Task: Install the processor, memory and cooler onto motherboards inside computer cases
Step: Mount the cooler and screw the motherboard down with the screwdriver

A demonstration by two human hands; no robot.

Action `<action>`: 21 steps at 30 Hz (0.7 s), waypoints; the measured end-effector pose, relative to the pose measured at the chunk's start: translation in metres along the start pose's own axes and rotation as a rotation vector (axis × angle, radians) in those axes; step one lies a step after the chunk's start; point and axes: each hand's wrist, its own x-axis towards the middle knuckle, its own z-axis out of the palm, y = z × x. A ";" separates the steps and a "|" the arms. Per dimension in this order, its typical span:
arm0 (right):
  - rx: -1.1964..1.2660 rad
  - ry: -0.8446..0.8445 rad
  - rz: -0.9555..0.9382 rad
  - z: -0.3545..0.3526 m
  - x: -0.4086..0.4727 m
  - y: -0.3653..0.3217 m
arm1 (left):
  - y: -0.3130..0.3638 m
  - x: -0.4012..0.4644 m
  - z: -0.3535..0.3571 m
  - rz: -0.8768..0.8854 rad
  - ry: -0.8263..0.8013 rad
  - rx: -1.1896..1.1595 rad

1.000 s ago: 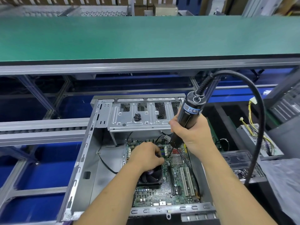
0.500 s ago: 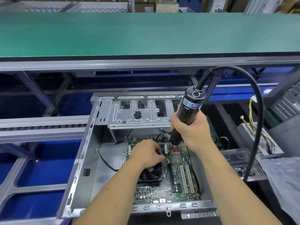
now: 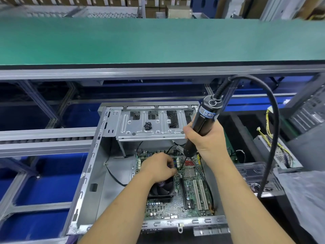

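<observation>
Open computer case (image 3: 91,166) lying at lower centre of the frame, motherboard (image 3: 177,205) inside it, black fan cooler (image 3: 162,189) being steadied by left hand (image 3: 157,169) with fingers curled at its upper edge, electric screwdriver (image 3: 200,127) being gripped by right hand (image 3: 205,140), fingers wrapped round its barrel, bit being pointed down beside the cooler.

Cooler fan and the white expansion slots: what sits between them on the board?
In the head view, a long black slot lies between the cooler fan and the white expansion slots.
</observation>
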 end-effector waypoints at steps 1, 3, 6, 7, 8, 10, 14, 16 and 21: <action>0.004 0.028 -0.017 0.000 -0.001 -0.003 | -0.001 0.000 0.000 0.008 -0.010 -0.004; 0.025 0.095 -0.053 -0.001 -0.003 -0.009 | -0.001 0.001 -0.002 0.008 -0.022 -0.008; -0.001 0.188 -0.089 -0.009 0.002 -0.022 | 0.001 0.000 -0.009 0.079 -0.005 0.080; 0.001 0.208 -0.095 -0.011 0.004 -0.027 | 0.004 -0.002 -0.014 0.128 0.029 0.098; 0.007 0.221 -0.102 -0.014 0.006 -0.031 | 0.008 -0.004 -0.019 0.184 0.096 0.083; 0.012 0.221 -0.110 -0.016 0.008 -0.037 | 0.015 -0.010 -0.033 0.270 0.342 -0.002; 0.007 0.216 -0.091 -0.012 0.007 -0.037 | 0.010 -0.002 -0.073 0.202 0.761 0.073; 0.009 0.212 -0.083 -0.010 0.006 -0.036 | 0.001 0.009 -0.090 0.051 0.662 0.104; 0.031 0.199 -0.071 -0.010 0.009 -0.034 | -0.004 0.024 -0.104 -0.134 0.468 0.215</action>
